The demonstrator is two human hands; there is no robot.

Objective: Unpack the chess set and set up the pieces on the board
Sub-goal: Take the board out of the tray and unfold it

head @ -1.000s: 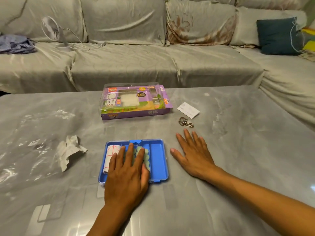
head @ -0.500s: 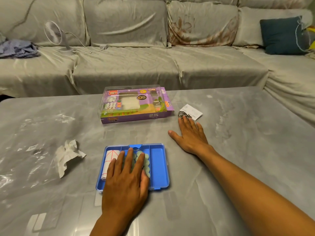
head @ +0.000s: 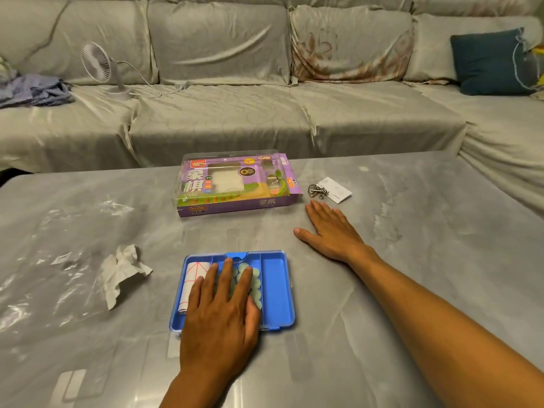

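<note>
Lying flat and relaxed on the blue case [head: 276, 290], left hand [head: 220, 319], covering discs [head: 254, 282] and rolled board [head: 194, 275]. Resting spread, gripping nothing, beyond and right of the case, right hand [head: 331, 231], just short of metal rings [head: 316, 191]. Sitting beyond the case, purple box [head: 238, 184].

Left hand [head: 219, 307] flat, fingers straight and spread, right hand [head: 331, 231] flat, palm down, arm stretched forward

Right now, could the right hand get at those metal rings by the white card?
Probably yes: the right hand lies flat, fingertips just short of the metal rings, with bare table between.
</note>
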